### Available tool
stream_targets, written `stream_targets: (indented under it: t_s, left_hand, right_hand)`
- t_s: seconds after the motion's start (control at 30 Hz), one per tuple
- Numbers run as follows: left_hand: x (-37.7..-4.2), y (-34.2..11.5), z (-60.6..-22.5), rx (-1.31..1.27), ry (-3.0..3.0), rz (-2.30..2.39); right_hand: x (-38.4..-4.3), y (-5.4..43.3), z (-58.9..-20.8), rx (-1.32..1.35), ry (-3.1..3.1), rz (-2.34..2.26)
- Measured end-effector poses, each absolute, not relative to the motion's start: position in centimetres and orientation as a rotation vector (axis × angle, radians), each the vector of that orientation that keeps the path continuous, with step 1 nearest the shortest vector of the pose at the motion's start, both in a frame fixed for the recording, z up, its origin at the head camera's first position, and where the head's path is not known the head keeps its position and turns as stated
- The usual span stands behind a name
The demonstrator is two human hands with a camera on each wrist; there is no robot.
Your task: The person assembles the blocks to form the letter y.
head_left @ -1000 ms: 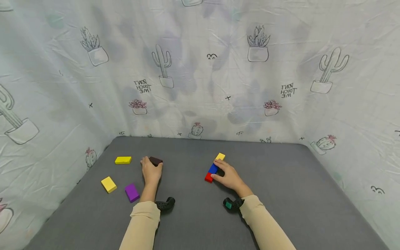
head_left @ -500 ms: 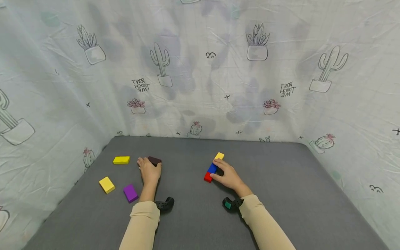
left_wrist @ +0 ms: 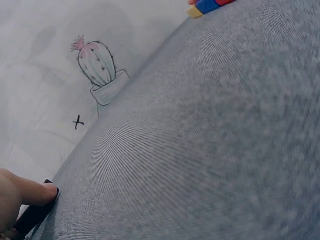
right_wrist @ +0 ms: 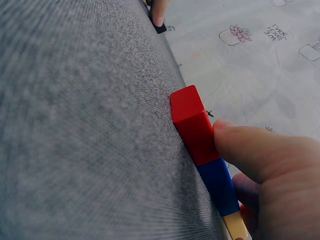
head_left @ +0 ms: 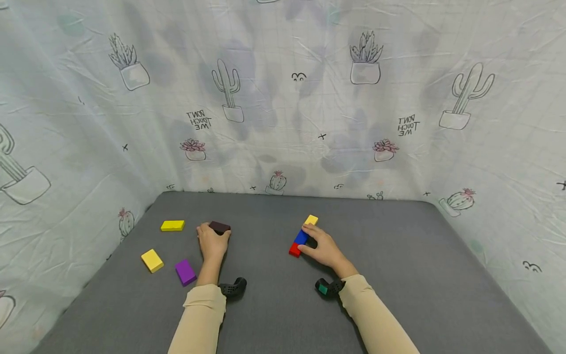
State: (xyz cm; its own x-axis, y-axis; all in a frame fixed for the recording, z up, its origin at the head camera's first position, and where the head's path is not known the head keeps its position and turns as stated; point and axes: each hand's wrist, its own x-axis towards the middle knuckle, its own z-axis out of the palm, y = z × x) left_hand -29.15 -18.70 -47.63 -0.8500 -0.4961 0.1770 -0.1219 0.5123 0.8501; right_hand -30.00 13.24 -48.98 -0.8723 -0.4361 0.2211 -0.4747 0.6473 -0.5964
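In the head view my left hand [head_left: 213, 243] grips a dark brown rectangular block [head_left: 219, 226] at the left rear of the table, the thumb at its right end. The block's near side is partly hidden by the hand. To the right of centre, a red block [head_left: 294, 250], a blue block [head_left: 301, 238] and a yellow block [head_left: 312, 219] lie end to end in a slanting row. My right hand [head_left: 326, 250] holds this row from its right side. In the right wrist view its thumb [right_wrist: 232, 137] touches the red block, with other fingers curled by the blue and yellow ones.
Left of my left hand lie a bright yellow block [head_left: 172, 225], a paler yellow block [head_left: 152, 260] and a purple block [head_left: 185, 272]. The grey table [head_left: 265, 305] meets a cactus-print cloth [head_left: 269, 98] at the back and sides.
The whole head view shifts slightly. Both hands and all the blocks stay where they were on the table.
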Motion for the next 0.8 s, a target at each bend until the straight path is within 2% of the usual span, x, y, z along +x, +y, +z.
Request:
stream_targets:
  t_s: [0.8]
  left_hand:
    - [-29.05, -19.01, -48.39, 0.475, -2.314, -1.346]
  right_hand:
    - [-29.84, 13.19, -48.98, 0.76, -2.798, 1.047]
